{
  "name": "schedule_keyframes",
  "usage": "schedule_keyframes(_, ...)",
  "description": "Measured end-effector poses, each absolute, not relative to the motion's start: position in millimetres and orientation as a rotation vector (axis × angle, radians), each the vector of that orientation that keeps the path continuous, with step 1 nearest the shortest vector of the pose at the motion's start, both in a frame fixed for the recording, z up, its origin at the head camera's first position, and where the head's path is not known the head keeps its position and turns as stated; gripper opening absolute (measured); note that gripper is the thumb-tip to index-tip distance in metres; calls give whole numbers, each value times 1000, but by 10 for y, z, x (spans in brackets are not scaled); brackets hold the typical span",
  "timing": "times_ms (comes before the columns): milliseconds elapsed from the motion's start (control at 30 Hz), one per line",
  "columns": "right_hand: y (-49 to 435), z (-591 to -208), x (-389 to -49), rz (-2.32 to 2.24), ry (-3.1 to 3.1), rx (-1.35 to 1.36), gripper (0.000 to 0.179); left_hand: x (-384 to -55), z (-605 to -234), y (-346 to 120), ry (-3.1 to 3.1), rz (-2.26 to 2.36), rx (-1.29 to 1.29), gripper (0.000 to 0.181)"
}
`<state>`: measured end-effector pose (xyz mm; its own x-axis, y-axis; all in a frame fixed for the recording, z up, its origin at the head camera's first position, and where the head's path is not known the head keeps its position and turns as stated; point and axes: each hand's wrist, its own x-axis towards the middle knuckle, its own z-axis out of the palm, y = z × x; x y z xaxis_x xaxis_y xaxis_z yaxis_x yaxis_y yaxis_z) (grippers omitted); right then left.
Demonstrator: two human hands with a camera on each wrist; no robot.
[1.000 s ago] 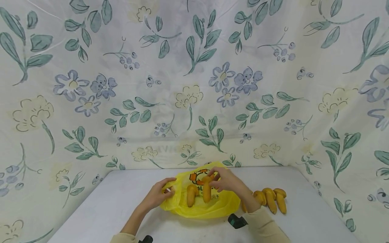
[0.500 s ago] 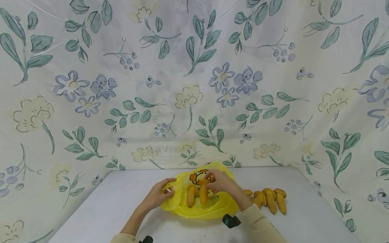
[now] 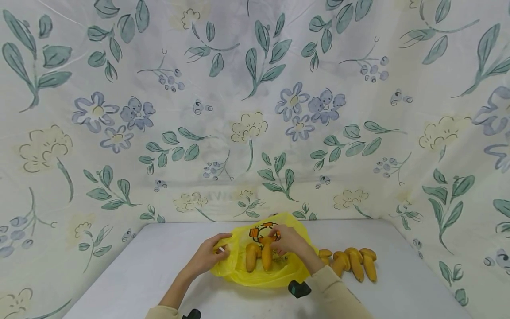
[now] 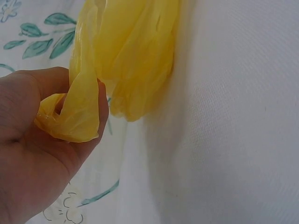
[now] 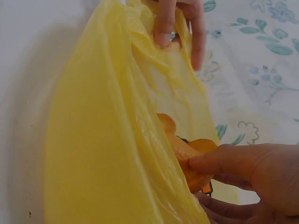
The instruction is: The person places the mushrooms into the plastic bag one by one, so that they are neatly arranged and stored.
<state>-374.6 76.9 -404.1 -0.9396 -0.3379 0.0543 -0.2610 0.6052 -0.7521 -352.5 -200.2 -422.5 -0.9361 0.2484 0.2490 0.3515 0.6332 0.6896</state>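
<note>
From the head view we see the yellow bag (image 3: 263,266) on the white table (image 3: 131,274), left hand (image 3: 207,257) at its left edge, right hand (image 3: 288,241) on a banana (image 3: 266,256) inside the mouth, a second banana (image 3: 251,257) beside it, four loose bananas (image 3: 352,261) right of the bag. Left wrist view adds what head can't: thumb and fingers (image 4: 100,100) pinch a bunched fold of the bag. Right wrist view shows right fingertips (image 5: 210,163) gripping the banana's end.
</note>
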Motion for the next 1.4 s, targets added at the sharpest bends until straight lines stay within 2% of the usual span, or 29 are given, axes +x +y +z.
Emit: schedule_keyframes(1400, 624, -4116, -3761, -1306, 2665, -475, 32, -3512, -4208, -2007, -2713, -1191, -520, 46)
